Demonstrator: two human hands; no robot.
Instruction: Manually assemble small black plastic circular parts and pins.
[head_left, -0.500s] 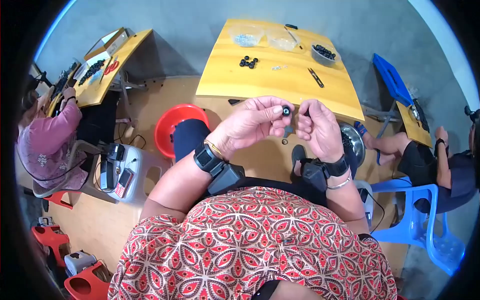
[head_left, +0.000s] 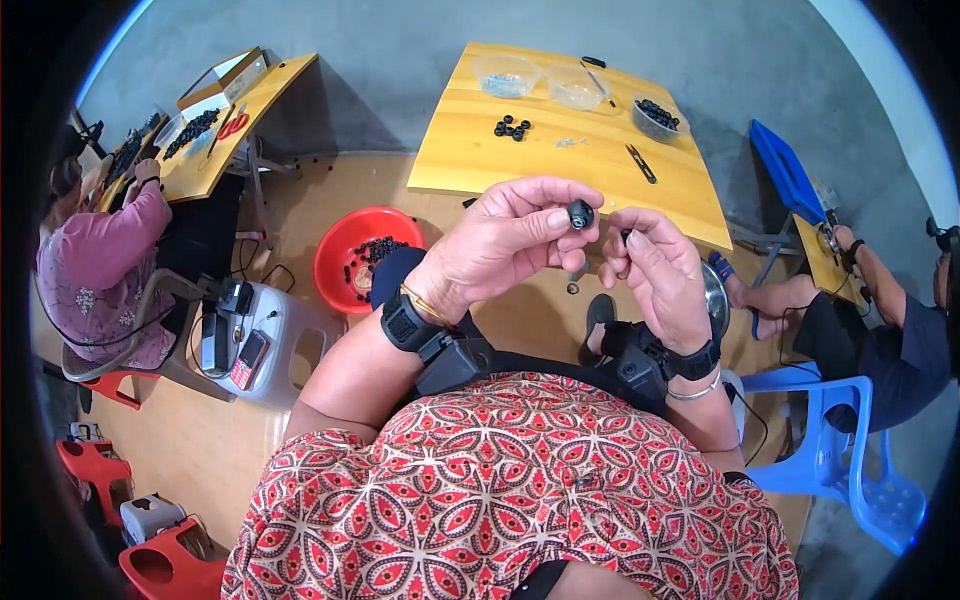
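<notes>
Black cylinder (head_left: 580, 213), one, left hand (head_left: 503, 232) pinching; dark bit (head_left: 627, 235), one, right hand (head_left: 664, 276) pinching.

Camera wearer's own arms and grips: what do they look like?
Left grip and right grip: ungloved. Each side wears a black strap with a black boxy module. Left adds a thin gold-coloured bangle, right a silver bangle. Short sleeves, patterned red, cream and dark.

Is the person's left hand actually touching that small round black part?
Touching: the head view shows the left hand pinching the small black part between thumb and fingers.
</notes>
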